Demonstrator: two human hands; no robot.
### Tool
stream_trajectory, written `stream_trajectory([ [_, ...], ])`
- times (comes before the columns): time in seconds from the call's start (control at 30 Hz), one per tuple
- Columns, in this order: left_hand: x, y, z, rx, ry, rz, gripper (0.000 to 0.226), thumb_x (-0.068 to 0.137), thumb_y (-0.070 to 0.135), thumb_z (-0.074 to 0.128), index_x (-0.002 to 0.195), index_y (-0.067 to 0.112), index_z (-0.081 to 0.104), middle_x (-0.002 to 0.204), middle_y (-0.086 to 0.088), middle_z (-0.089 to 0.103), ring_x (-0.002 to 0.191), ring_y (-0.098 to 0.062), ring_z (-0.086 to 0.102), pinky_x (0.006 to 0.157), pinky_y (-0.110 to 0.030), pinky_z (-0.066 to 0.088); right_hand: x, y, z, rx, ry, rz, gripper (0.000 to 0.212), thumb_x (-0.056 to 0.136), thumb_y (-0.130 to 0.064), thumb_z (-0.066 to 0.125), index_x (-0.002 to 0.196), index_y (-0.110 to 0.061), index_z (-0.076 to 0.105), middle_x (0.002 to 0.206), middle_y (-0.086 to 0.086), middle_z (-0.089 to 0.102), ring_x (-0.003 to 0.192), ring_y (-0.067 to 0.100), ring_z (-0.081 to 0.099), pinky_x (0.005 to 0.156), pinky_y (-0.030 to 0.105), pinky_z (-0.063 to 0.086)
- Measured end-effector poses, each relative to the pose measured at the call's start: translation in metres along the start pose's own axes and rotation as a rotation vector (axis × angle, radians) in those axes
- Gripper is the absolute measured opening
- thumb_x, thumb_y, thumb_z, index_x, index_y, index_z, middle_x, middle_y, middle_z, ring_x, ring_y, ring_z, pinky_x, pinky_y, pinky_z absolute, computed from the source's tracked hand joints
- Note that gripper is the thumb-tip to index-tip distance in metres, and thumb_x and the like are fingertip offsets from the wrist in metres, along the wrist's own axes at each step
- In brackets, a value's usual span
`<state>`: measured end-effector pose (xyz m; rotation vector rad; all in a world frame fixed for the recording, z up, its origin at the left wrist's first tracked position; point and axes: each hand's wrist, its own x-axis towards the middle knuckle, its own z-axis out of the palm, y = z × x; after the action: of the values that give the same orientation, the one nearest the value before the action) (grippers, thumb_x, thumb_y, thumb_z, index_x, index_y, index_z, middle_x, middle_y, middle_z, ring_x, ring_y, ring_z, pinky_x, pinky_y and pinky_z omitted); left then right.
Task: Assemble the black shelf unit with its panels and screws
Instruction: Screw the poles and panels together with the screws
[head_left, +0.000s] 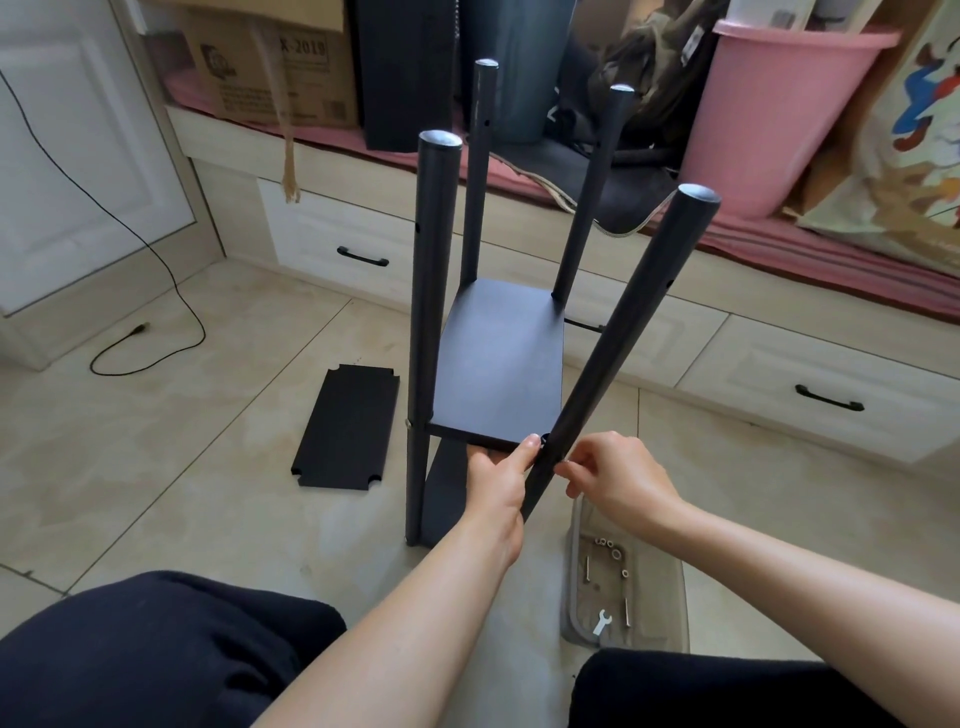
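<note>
- Four black poles rise from the half-built shelf unit (498, 364), which stands on the tiled floor (218, 467) right in front of the seated person; the near right pole (613, 358) leans outward, its top tilted to the right.
- One fitted panel (501, 364) sits between the poles, and a lower panel shows only as a dark strip beneath it, mostly hidden by the left hand.
- Left hand (501, 483) holds the near right corner of the fitted panel: the thumb lies straight along the leaning pole, while the other fingers curl under the panel's edge and are largely out of sight.
- Right hand (610, 480) touches that same pole from its right side, thumb and forefinger pinched together on something small; what it is I cannot tell.
- Left of the shelf unit, a spare panel (345, 428) with notched corners lies flat on the floor.
- Right of the unit and nearer the person, a grey tray (670, 587) holds screws (587, 568), washers and a small wrench (601, 621).
- Behind the unit, a drawer front (358, 244) and a pink bucket (779, 114) stand, the bucket cut off at the top.
</note>
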<state>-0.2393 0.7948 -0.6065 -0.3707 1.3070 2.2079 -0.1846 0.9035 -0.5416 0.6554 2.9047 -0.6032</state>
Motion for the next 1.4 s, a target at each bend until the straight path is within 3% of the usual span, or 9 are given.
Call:
stream_trajectory([
  [0.17, 0.004, 0.000, 0.001, -0.017, 0.007, -0.011, 0.041, 0.091, 0.011, 0.072, 0.127, 0.017, 0.055, 0.113, -0.005, 0.073, 0.104, -0.021, 0.071, 0.083, -0.032, 0.050, 0.001, -0.004, -0.003, -0.034, -0.016, 0.030, 0.029, 0.094, -0.041, 0.054, 0.082, -0.020, 0.071, 0.075, -0.002, 0.071, 0.075, 0.021, 0.068, 0.072, 0.038, 0.058],
  [0.3, 0.004, -0.001, 0.000, -0.012, -0.009, -0.001, 0.043, 0.091, 0.013, 0.072, 0.130, 0.017, 0.054, 0.117, -0.006, 0.071, 0.109, -0.022, 0.068, 0.094, -0.036, 0.047, 0.001, -0.002, -0.002, 0.005, -0.051, -0.011, 0.027, 0.096, -0.037, 0.054, 0.087, -0.021, 0.074, 0.072, -0.007, 0.071, 0.073, 0.017, 0.068, 0.071, 0.038, 0.058],
  [0.5, 0.002, -0.002, -0.001, 0.001, 0.001, 0.008, 0.041, 0.091, 0.017, 0.073, 0.127, 0.017, 0.054, 0.114, -0.002, 0.073, 0.106, -0.018, 0.069, 0.075, -0.025, 0.047, 0.003, 0.005, -0.001, -0.010, -0.038, -0.045, 0.025, 0.097, -0.037, 0.056, 0.082, -0.024, 0.073, 0.065, -0.012, 0.070, 0.071, 0.009, 0.066, 0.068, 0.032, 0.055],
  [0.67, 0.001, -0.003, -0.001, 0.042, -0.002, 0.028, 0.039, 0.090, 0.020, 0.074, 0.124, 0.025, 0.055, 0.105, 0.008, 0.074, 0.096, -0.007, 0.070, 0.068, -0.020, 0.043, 0.004, 0.008, 0.000, 0.036, -0.033, -0.075, 0.024, 0.098, -0.033, 0.059, 0.086, -0.018, 0.072, 0.066, -0.009, 0.070, 0.068, 0.009, 0.066, 0.072, 0.036, 0.057],
  [0.97, 0.003, -0.002, -0.002, 0.053, -0.002, 0.022, 0.039, 0.091, 0.019, 0.074, 0.124, 0.022, 0.053, 0.111, 0.000, 0.073, 0.103, -0.016, 0.070, 0.074, -0.026, 0.046, -0.001, 0.007, 0.001, 0.030, -0.019, -0.151, 0.020, 0.101, -0.028, 0.052, 0.110, -0.023, 0.069, 0.077, -0.010, 0.069, 0.080, 0.015, 0.067, 0.076, 0.042, 0.057],
  [1.17, 0.004, -0.001, -0.004, 0.071, -0.012, 0.023, 0.038, 0.092, 0.023, 0.072, 0.124, 0.023, 0.052, 0.114, -0.001, 0.072, 0.108, -0.018, 0.068, 0.082, -0.031, 0.048, 0.001, 0.007, 0.001, -0.012, -0.023, -0.156, 0.019, 0.101, -0.031, 0.052, 0.111, -0.032, 0.068, 0.075, -0.013, 0.069, 0.079, 0.011, 0.064, 0.071, 0.036, 0.055],
  [1.4, 0.004, -0.005, -0.004, 0.095, -0.029, 0.020, 0.040, 0.093, 0.026, 0.071, 0.124, 0.033, 0.047, 0.112, 0.010, 0.070, 0.106, -0.010, 0.065, 0.072, -0.025, 0.043, 0.002, 0.006, 0.004, -0.055, -0.014, -0.168, 0.021, 0.103, -0.035, 0.048, 0.114, -0.030, 0.065, 0.076, -0.013, 0.066, 0.079, 0.012, 0.064, 0.071, 0.034, 0.053],
])
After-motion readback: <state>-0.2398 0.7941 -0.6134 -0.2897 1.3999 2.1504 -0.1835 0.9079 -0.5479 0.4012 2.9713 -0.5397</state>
